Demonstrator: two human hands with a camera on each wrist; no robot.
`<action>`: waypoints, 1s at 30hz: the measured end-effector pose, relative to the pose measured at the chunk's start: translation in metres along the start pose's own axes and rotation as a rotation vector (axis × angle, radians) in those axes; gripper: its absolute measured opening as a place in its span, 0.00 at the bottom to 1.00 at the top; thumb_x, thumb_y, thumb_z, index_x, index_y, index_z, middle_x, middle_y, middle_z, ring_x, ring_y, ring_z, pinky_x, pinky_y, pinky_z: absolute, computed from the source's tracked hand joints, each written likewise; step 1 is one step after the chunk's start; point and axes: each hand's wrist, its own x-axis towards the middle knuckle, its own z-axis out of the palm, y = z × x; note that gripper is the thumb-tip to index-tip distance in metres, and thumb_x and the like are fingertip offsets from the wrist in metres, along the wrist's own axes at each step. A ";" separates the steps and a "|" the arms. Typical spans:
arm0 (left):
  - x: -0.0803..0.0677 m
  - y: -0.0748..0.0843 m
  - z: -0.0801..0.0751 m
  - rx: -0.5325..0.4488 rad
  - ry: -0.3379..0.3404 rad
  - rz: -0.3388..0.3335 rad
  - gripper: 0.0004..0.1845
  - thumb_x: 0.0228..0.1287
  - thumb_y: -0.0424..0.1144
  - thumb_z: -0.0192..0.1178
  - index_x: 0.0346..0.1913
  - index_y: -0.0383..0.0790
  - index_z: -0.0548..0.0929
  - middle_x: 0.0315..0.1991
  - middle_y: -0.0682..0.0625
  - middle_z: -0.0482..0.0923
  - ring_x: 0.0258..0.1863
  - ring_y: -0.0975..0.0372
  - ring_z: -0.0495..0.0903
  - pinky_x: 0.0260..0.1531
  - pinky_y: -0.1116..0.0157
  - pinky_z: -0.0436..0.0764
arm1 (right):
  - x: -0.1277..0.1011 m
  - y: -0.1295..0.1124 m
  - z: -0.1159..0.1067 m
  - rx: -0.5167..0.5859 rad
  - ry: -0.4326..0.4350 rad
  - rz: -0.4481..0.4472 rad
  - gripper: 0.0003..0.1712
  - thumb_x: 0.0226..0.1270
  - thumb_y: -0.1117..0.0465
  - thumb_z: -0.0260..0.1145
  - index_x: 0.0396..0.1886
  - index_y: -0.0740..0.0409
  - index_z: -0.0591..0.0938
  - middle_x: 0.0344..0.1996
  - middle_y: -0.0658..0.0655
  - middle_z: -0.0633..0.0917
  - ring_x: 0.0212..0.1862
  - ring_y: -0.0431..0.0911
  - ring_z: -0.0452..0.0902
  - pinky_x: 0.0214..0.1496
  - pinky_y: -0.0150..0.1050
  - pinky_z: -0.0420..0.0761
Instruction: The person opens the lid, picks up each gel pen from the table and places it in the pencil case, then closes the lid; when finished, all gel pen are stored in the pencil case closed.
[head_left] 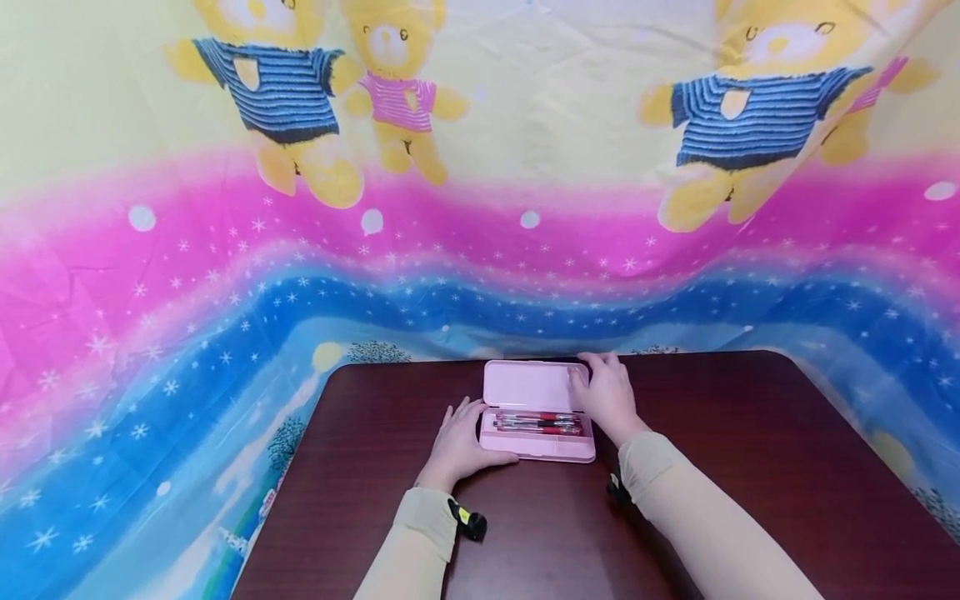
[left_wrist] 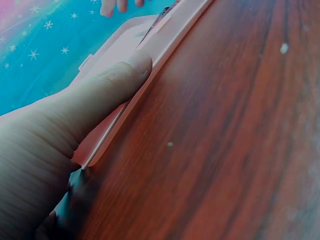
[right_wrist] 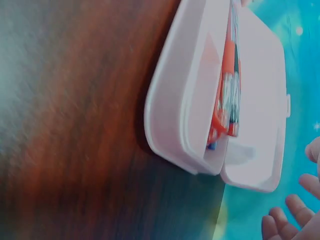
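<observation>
A pink pencil case (head_left: 536, 451) lies with its lid (head_left: 527, 385) swung back on the dark table. Several pens (head_left: 542, 424) with red and black parts lie in its rear compartment; they also show in the right wrist view as pens (right_wrist: 231, 90). My left hand (head_left: 457, 442) holds the case's left front corner, fingers along the left side. Its thumb (left_wrist: 117, 85) lies against the front wall in the left wrist view. My right hand (head_left: 611, 402) is at the lid's right edge with fingers spread; in the right wrist view its fingers (right_wrist: 299, 210) appear apart from the lid.
The brown wooden table (head_left: 360, 467) has its back edge just behind the case. A printed cloth (head_left: 480, 233) with bears hangs behind and beside it. Each wrist wears a small black device, such as the left wrist's camera (head_left: 469, 522).
</observation>
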 end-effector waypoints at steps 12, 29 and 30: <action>0.000 0.004 -0.002 -0.021 0.000 0.011 0.62 0.43 0.77 0.81 0.78 0.45 0.75 0.81 0.46 0.74 0.88 0.45 0.62 0.89 0.37 0.54 | 0.017 0.009 0.003 0.036 -0.225 0.155 0.43 0.85 0.41 0.58 0.86 0.63 0.65 0.79 0.74 0.73 0.78 0.73 0.71 0.80 0.70 0.73; -0.001 0.004 -0.005 -0.013 0.024 0.008 0.61 0.42 0.76 0.82 0.76 0.44 0.78 0.79 0.45 0.76 0.87 0.43 0.63 0.89 0.35 0.53 | 0.001 -0.007 0.002 0.194 -0.095 0.145 0.36 0.83 0.41 0.63 0.78 0.59 0.77 0.75 0.71 0.79 0.78 0.68 0.73 0.82 0.65 0.73; -0.001 0.004 -0.005 -0.015 0.027 0.009 0.61 0.42 0.75 0.82 0.76 0.43 0.78 0.79 0.44 0.76 0.87 0.42 0.63 0.88 0.34 0.53 | -0.001 -0.008 0.001 0.192 -0.092 0.142 0.36 0.83 0.40 0.63 0.77 0.59 0.78 0.74 0.71 0.80 0.78 0.68 0.73 0.82 0.65 0.74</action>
